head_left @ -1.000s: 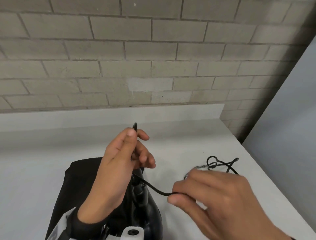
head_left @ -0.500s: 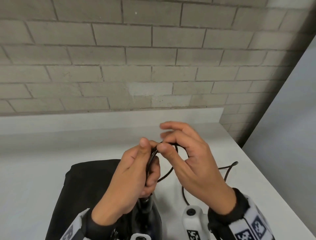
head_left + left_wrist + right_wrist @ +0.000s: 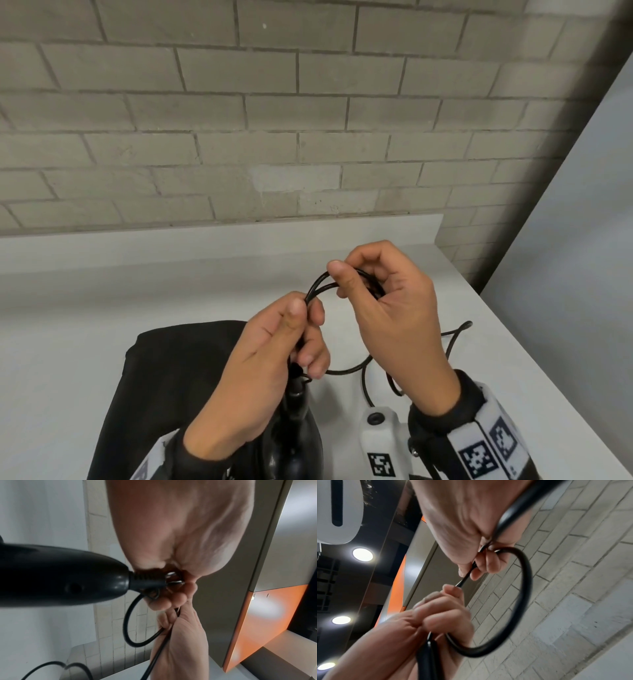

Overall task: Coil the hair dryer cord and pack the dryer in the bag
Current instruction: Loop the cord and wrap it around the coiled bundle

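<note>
Head view: the big white table (image 3: 102,342) runs along a grey brick wall (image 3: 239,120), and a flat black fabric bag (image 3: 164,383) lies on it, right under the left hand (image 3: 270,363). The glossy black plastic hair dryer (image 3: 294,442) sits over the bag, handle end pointing up into that hand, not packed yet.

What's changed: a second ago the right hand (image 3: 394,308) was low on the table pulling slack, then it came up to meet the left one. Now there's a proper loop of thin black rubber cord (image 3: 318,284) arcing between the two hands, so I'd say another turn of the coil is going on. Plenty of cord lies loose on the table to the right, so coiling isn't close to done.

Left fingers (image 3: 310,342) are curled tight around the gathered cord by the strain relief. Right fingers (image 3: 346,277) are narrow, thumb and forefinger pinching the top of the loop.
</note>
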